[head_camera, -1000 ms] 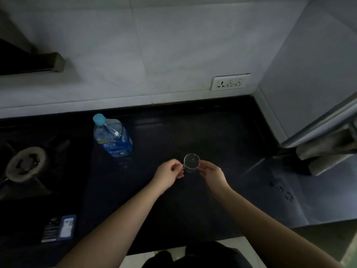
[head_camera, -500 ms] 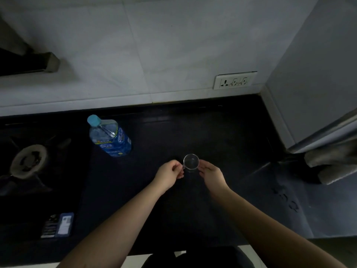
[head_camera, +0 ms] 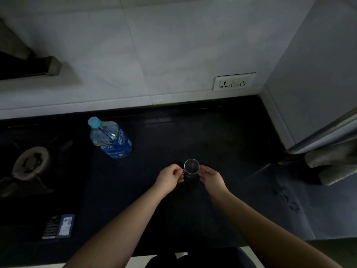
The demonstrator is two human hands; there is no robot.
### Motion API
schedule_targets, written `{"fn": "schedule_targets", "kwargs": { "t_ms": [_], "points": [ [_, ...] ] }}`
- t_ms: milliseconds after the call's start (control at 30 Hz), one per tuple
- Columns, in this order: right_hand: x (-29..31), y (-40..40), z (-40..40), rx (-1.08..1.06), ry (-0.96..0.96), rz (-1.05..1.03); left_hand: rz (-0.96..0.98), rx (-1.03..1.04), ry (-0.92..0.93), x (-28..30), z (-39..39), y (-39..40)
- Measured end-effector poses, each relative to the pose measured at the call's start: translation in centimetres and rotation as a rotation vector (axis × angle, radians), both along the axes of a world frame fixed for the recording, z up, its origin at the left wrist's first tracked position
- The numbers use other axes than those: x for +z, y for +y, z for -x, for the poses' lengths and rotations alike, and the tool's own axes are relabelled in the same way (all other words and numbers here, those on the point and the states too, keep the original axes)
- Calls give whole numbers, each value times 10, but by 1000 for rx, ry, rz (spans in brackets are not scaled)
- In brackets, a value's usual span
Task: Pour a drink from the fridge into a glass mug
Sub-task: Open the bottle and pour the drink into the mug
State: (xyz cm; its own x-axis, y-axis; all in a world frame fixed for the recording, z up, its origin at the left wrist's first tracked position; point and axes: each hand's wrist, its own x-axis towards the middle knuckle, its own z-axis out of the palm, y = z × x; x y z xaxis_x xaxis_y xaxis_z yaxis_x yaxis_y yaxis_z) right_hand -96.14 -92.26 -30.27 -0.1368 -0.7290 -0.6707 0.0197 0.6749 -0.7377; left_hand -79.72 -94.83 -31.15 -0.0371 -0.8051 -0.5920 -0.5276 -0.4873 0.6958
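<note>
The left hand [head_camera: 170, 177] sits curled at the left side of a small glass mug [head_camera: 191, 168], its fingertips pinching the mug's handle. The right hand [head_camera: 211, 177] comes in from the other side, fingers bent lightly against the mug's right wall, so the mug is held between the two. Both bare forearms reach in from the near edge, angled toward each other.

The glass mug stands upright on the dark table [head_camera: 212, 136], roughly in the middle of the surface, mouth up. In this dim light I cannot tell whether anything is in it.

Further left and a little farther back stands a plastic water bottle [head_camera: 111, 139] with a blue label and a pale blue cap [head_camera: 94, 121] on top. It is well apart from the mug and from both hands.

Left of the bottle is a gas hob, with one round burner [head_camera: 31, 163] and its dark pan supports. Near the front left corner a small card or sticker [head_camera: 59, 226] lies flat, with print too small to read.

Behind the table rises a pale tiled wall [head_camera: 154, 45], with a white socket plate [head_camera: 234, 81] set low on it toward the right. At the far right stands a tall grey cabinet or appliance [head_camera: 318, 74], and a grey cloth [head_camera: 332, 163] is bunched beside its lower edge.
</note>
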Motion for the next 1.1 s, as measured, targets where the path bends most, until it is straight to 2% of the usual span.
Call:
{"fn": "schedule_targets", "kwargs": {
  "t_ms": [433,567,667,733,867,1100],
  "points": [
    [-9,0,0,22,32,-16,-28,27,-6,-2,-2,4],
    [-15,-2,4,61,-3,-1,17,51,0,1,-6,5],
    [-16,-4,4,0,-6,15,47,81,-1,4,-13,4],
    [-12,-6,4,-50,35,29,70,92,-3,5,-20,3],
    [0,-12,7,11,203,146,128,139,21,9,-38,1],
    [34,-40,-15,52,301,327,304,192,55,19,-82,1]
  ]
}}
